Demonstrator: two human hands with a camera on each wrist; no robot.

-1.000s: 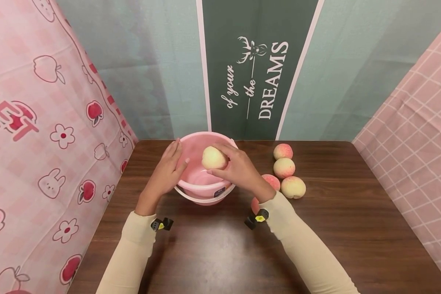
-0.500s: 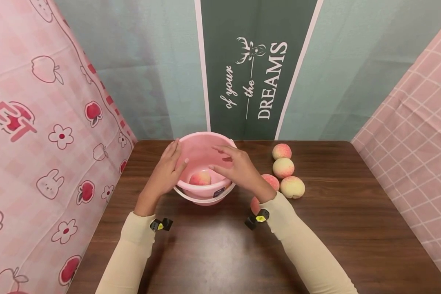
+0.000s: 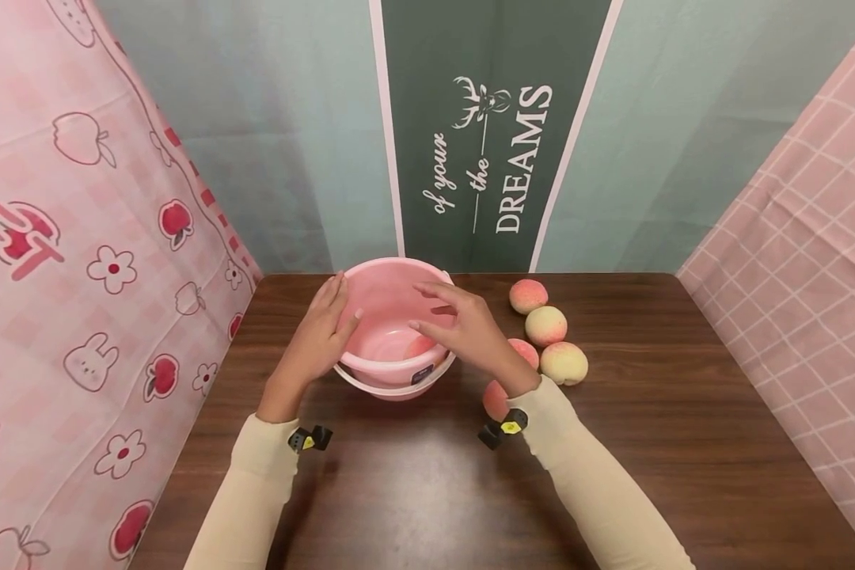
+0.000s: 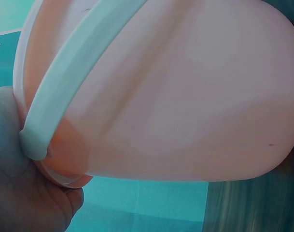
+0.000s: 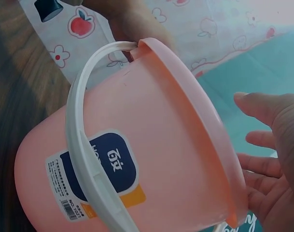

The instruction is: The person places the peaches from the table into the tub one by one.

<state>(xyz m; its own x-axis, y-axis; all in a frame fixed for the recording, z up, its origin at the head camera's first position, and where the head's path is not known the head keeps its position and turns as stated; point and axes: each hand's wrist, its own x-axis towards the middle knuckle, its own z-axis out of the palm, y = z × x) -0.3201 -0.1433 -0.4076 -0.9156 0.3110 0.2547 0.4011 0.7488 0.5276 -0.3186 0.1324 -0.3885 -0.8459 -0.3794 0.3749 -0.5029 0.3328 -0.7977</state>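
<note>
A pink bucket [image 3: 388, 368] with a white handle [image 5: 81, 121] stands near the table's back edge. My left hand [image 3: 321, 332] rests on its left rim, fingers fairly straight along it and thumb over the opening. The right hand [image 3: 470, 328] hovers at the right rim, fingers spread and thumb apart, holding nothing. In the right wrist view its fingertips [image 5: 248, 140] are close beside the rim. Inside the bucket a peach [image 3: 419, 346] lies at the bottom right, partly hidden by my right thumb.
Several peaches lie on the brown table [image 3: 648, 419] right of the bucket: a reddish peach [image 3: 528, 297] at the back, a pale peach [image 3: 564, 363] nearer, and a peach [image 3: 495, 400] beside the right wrist. Curtains surround the table on the back and sides.
My right hand has let go of a peach, which dropped into the bucket and rolled to its right side. The rearmost peach on the table has rolled slightly left. The left hand stays on the rim.
</note>
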